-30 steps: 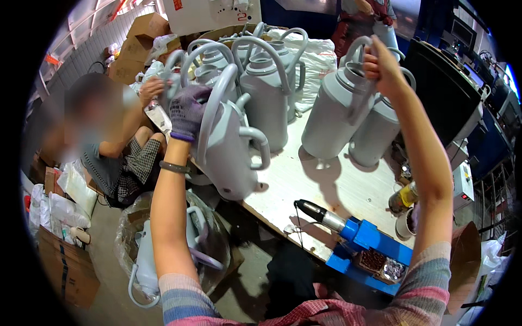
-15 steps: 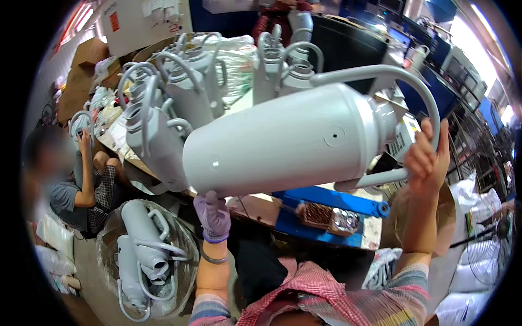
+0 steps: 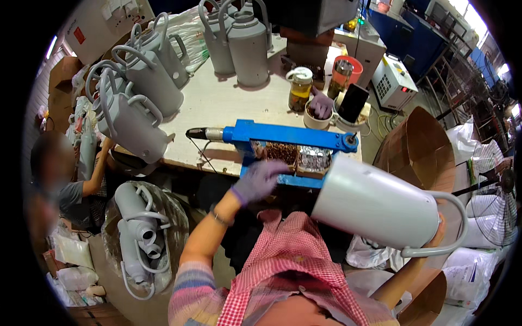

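Observation:
A large grey jug with a looped handle (image 3: 375, 204) lies tilted at the right, its closed base towards the blue fixture. My right hand (image 3: 439, 229) holds it at its handle end; most of the fingers are hidden behind the jug. My left hand (image 3: 258, 182), in a thin lilac glove, is off the jug, its fingers stretched towards the front of the blue fixture (image 3: 288, 133). I see nothing held in it. A brown bristly block (image 3: 280, 154) and a silvery bumpy block (image 3: 315, 159) sit side by side in this fixture.
Several grey jugs (image 3: 149, 70) stand on the white table (image 3: 217, 103). More lie in a plastic-lined bin (image 3: 182, 217) at left, near a seated person (image 3: 70, 190). Drink jars (image 3: 300, 89), a cup holding a glove (image 3: 317, 117) and a phone (image 3: 353, 103) stand behind the fixture.
The jug has swung down and to the right, its base now by the fixture. My left hand has let go of it and moved right. The view has tilted down.

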{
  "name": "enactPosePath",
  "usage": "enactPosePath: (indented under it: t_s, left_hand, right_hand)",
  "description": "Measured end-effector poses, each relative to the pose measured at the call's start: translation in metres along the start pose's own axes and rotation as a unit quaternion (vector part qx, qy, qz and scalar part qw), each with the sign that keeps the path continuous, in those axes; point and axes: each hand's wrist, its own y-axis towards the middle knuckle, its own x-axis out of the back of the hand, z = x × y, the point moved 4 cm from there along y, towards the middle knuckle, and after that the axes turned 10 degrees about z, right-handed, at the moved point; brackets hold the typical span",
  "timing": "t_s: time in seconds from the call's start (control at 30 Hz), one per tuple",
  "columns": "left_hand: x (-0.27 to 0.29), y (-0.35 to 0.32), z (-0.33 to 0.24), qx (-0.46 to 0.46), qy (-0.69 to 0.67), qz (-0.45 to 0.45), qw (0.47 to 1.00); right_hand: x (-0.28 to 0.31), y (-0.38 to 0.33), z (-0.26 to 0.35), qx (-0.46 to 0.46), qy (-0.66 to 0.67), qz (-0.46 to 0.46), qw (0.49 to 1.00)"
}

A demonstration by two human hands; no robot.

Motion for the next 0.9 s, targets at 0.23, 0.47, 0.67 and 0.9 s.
enactPosePath:
  t_s: [0.23, 0.47, 0.67, 0.9]
  left_hand:
    - [-0.036, 0.066, 0.093, 0.273, 0.103, 0.105, 0.951]
    - [-0.027, 0.046, 0.061, 0.163, 0.217, -0.086, 0.959]
    - [-0.02, 0.079, -0.032, 0.098, -0.172, -0.111, 0.974]
    - [-0.023, 0.179, -0.048, 0.11, -0.354, -0.016, 0.929]
  right_hand:
    - [0.053, -0.055, -0.092, -0.108, 0.154, -0.185, 0.964]
    - [0.061, -0.059, -0.114, -0.123, 0.203, -0.232, 0.944]
    - [0.045, -0.048, -0.125, -0.127, 0.228, -0.244, 0.934]
    - [0.036, -0.047, -0.135, -0.132, 0.248, -0.261, 0.923]
